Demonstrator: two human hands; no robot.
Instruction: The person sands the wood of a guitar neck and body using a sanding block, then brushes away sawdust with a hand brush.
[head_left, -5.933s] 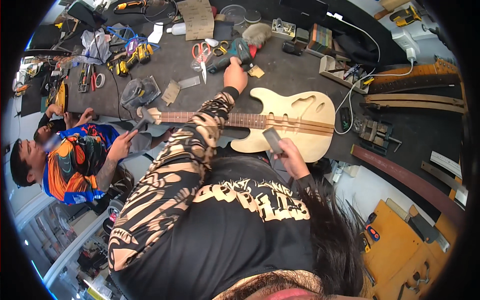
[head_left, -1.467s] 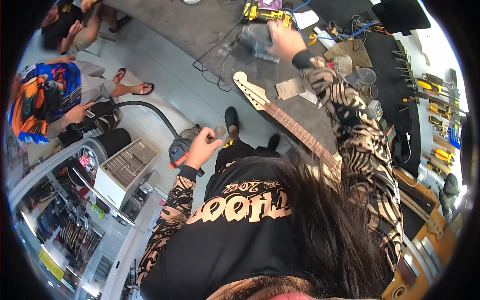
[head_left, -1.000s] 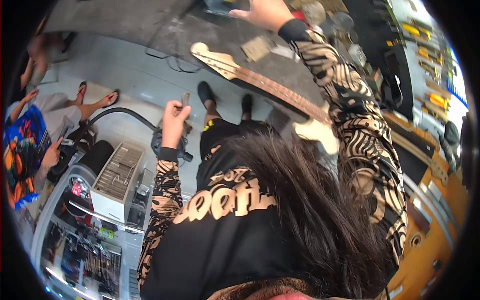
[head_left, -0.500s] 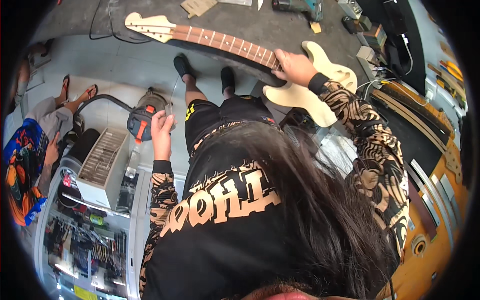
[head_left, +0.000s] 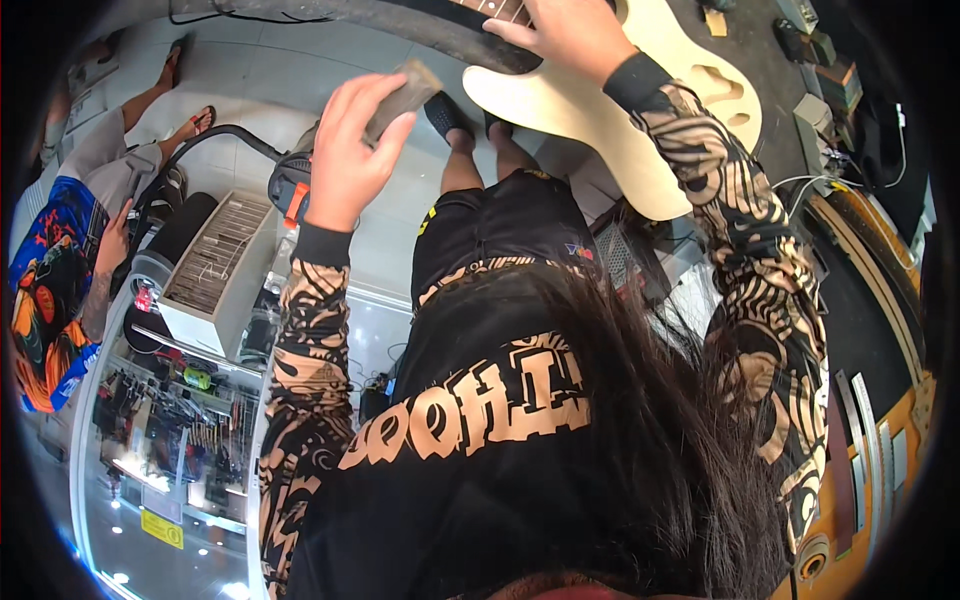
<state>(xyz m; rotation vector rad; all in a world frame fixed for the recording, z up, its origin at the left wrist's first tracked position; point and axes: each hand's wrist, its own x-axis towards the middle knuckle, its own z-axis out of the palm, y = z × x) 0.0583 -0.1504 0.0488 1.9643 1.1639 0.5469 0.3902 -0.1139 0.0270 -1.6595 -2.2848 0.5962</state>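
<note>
- Long dark hair (head_left: pixel 690 400) hangs in the foreground over the right side of a black shirt (head_left: pixel 450 530) with pale lettering across the chest; both sleeves are patterned black and tan.
- The left hand (head_left: pixel 355 150) is raised in front of the body, thumb and fingers closed around a grey-brown block (head_left: pixel 418 88) whose far end sticks out beyond the fingers.
- The right hand (head_left: pixel 580 40) lies over the guitar where neck meets body, thumb stretched toward the neck; its fingertips run past the upper edge, so I cannot tell how firmly it grips.
- The pale, unpainted guitar (head_left: pixel 595 115) is only partly in view at the upper right, hollowed cavities showing in its body, one side jutting past the edge of the dark counter (head_left: pixel 755 65).
- Below, on the floor (head_left: pixel 290 65), are the wearer's dark shoes (head_left: pixel 445 120) and, behind the left hand, a vacuum (head_left: pixel 288 185) with an orange latch and a black hose.
- At the far left, a co-worker in a colourful shirt (head_left: pixel 65 255) holds a hammer-shaped tool (head_left: pixel 140 175), near a white box (head_left: pixel 225 260) on a glass cabinet (head_left: pixel 190 430).
</note>
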